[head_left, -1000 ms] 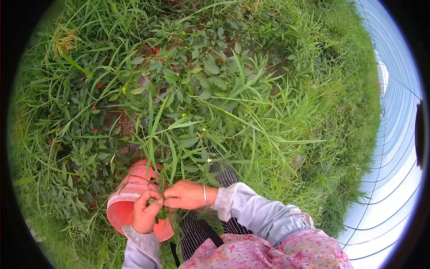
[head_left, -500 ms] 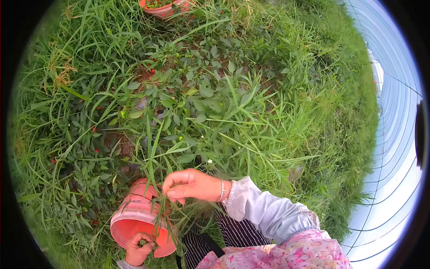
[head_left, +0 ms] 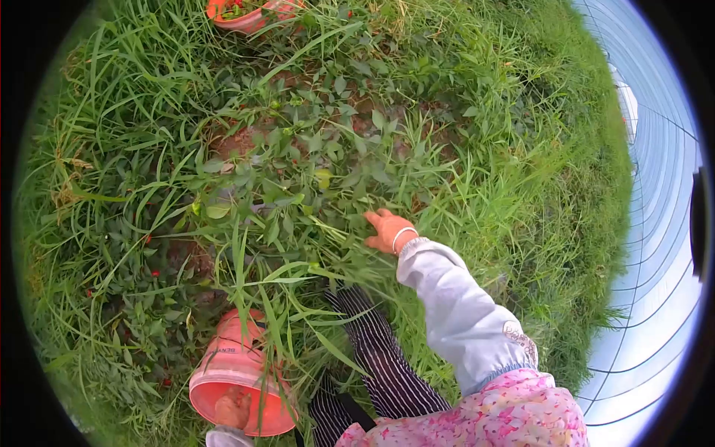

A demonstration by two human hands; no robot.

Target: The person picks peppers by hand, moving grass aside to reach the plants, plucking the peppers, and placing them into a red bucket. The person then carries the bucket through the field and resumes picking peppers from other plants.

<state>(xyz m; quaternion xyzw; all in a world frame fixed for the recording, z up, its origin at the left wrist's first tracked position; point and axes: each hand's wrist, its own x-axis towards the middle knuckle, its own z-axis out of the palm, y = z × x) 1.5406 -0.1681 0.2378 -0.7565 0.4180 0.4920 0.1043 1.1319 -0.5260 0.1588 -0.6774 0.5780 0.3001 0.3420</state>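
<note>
My right hand (head_left: 389, 231) reaches over the pepper plants (head_left: 335, 171), its finger and thumb apart among leaves and grass stems. A white bracelet circles that wrist. My left hand (head_left: 232, 408) is within the mouth of a red-orange bucket (head_left: 237, 339), which leans with its opening toward me. Its fingers are blurred and partly turned away, so whether anything is in them does not show. Grass blades hang across the bucket's side. A few small red peppers (head_left: 155, 273) show low among the leaves at the left.
Another orange bucket (head_left: 257, 20) with red and green peppers in it stands at the far top. Tall grass (head_left: 536, 171) surrounds the plants. My striped trouser legs (head_left: 372, 350) are close beside the near bucket. A pale plastic greenhouse wall (head_left: 648, 298) curves along the right.
My right hand has moved away from above the bucket, up and right to the plants. My left hand, which held something green, is now deeper in the bucket's mouth.
</note>
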